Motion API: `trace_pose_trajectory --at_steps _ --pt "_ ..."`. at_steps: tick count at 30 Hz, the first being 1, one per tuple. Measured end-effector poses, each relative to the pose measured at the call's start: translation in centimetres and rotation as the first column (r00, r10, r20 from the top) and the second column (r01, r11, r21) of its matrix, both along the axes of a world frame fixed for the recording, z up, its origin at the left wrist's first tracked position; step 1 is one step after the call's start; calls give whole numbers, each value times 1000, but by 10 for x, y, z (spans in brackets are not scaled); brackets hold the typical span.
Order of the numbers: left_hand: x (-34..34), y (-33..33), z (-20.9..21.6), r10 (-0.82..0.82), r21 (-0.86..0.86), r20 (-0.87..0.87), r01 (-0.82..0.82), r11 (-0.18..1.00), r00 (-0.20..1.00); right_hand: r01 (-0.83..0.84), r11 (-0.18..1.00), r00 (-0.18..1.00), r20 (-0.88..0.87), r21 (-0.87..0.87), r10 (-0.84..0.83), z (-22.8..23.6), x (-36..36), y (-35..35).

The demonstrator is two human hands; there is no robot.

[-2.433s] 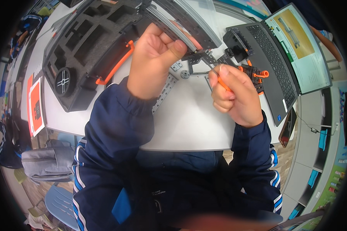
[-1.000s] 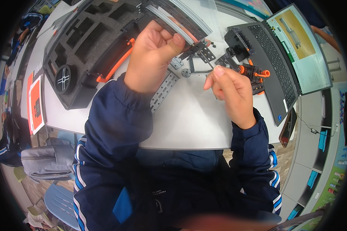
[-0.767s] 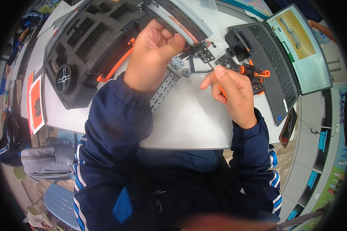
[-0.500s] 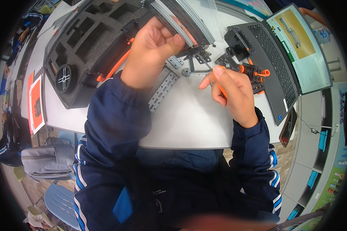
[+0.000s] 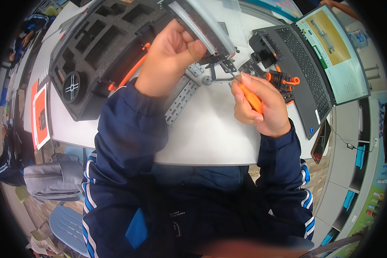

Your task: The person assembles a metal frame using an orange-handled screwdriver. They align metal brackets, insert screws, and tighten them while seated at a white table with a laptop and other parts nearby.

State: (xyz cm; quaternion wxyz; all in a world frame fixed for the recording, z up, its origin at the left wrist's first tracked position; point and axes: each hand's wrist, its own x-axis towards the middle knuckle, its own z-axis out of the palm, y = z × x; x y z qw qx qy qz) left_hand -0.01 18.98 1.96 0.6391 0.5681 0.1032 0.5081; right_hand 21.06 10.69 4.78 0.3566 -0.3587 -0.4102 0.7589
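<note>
Raised over the white table, my left hand (image 5: 172,58) is closed round a frame of grey metal rails (image 5: 191,26), its thumb pressed on the near rail. A black bracket (image 5: 222,63) sits at the frame's lower end. My right hand (image 5: 264,101) grips the orange handle of a screwdriver (image 5: 251,99). The screwdriver's thin shaft points up and left, its tip at the bracket; whether it sits in a screw I cannot tell. Beneath the frame lie a perforated grey metal channel (image 5: 181,99) and a small round grey part (image 5: 207,80).
An open laptop (image 5: 307,64) stands on the right, with black and orange parts (image 5: 284,81) beside it. A black case with cut foam (image 5: 99,43) and a black wheel (image 5: 73,88) fill the left. An orange and white booklet (image 5: 41,120) lies at the left edge.
My right hand has turned, so more of the orange handle shows, and its fingers have closed round it. The metal frame has tilted slightly in my left hand.
</note>
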Motion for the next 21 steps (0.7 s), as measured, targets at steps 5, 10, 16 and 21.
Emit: trace_pose_trajectory --at_steps 5,10,16,21 --pt "4 -6 5 -36 -56 87 41 998 996 -171 980 938 -323 -104 129 -6 -2 7" --pt "5 -7 4 -1 -68 81 7 998 997 28 996 999 23 85 -30 -4 -7 -1" --pt "5 -9 5 35 -101 75 -28 995 997 124 851 915 273 510 -296 -8 -14 -7" --pt "5 -11 9 48 -133 40 -43 990 998 86 665 765 379 742 -521 -20 -17 -7"
